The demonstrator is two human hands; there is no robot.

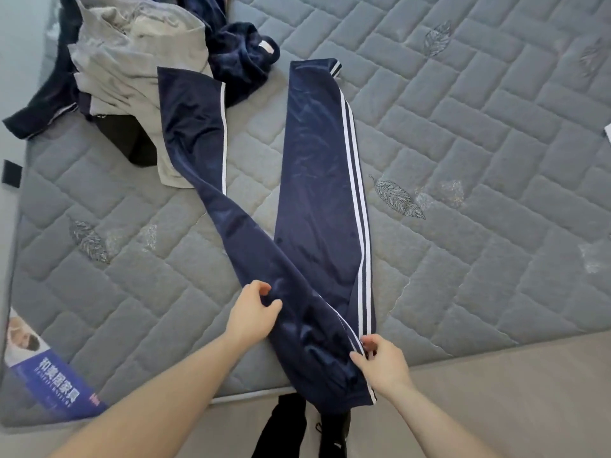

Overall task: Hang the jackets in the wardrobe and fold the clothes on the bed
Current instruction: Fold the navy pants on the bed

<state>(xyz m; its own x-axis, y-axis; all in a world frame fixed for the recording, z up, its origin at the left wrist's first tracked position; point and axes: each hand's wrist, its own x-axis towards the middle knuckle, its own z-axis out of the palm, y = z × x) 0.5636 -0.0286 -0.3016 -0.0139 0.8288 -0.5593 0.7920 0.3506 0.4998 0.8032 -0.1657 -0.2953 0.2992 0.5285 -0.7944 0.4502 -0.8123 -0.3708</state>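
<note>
Navy track pants (314,180) with white side stripes lie spread on the grey quilted mattress (479,133), legs pointing away in a V, waist hanging over the near edge. My left hand (253,314) pinches the fabric at the left side near the hip. My right hand (380,361) pinches the striped right edge near the waist. At the far left lies a heap of clothes: a grey garment (132,61), a dark blue fleece piece (241,51) and a black item (129,140).
A printed label (49,385) covers the mattress's near left corner. The bed's near edge runs along the bottom, with pale floor (496,408) to the right. My dark-clad legs (297,428) stand against the edge. Bare mattress stretches to the right of the pants.
</note>
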